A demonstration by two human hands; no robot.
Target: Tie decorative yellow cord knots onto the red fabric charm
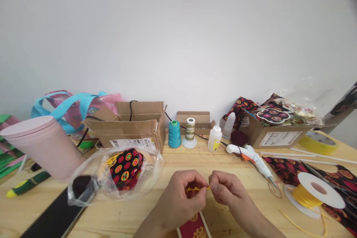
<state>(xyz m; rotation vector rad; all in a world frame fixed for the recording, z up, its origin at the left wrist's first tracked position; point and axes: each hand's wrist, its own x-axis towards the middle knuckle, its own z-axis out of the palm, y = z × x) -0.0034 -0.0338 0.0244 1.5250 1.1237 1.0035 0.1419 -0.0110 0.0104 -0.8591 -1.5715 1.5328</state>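
Observation:
My left hand (184, 197) is closed, thumb against curled fingers, around a short braided or knotted yellow cord (193, 189). The cord reaches across to my right hand (227, 189), which pinches at its end with thumb and index finger; the very tip is hidden by the fingers. Both hands are held close together above the table. Below them lies a dark red card with gold print and a pale border (195, 227), partly covered by my left hand.
On the right are a spool of yellow cord (306, 197), a white glue gun (255, 160) and patterned fabric (343, 178). Behind stand a glue bottle (215, 138), thread spools (174, 135) and cardboard boxes (128, 130). Left are a plastic bag (150, 171), phone-like black slab (52, 212) and pink tumbler (44, 148).

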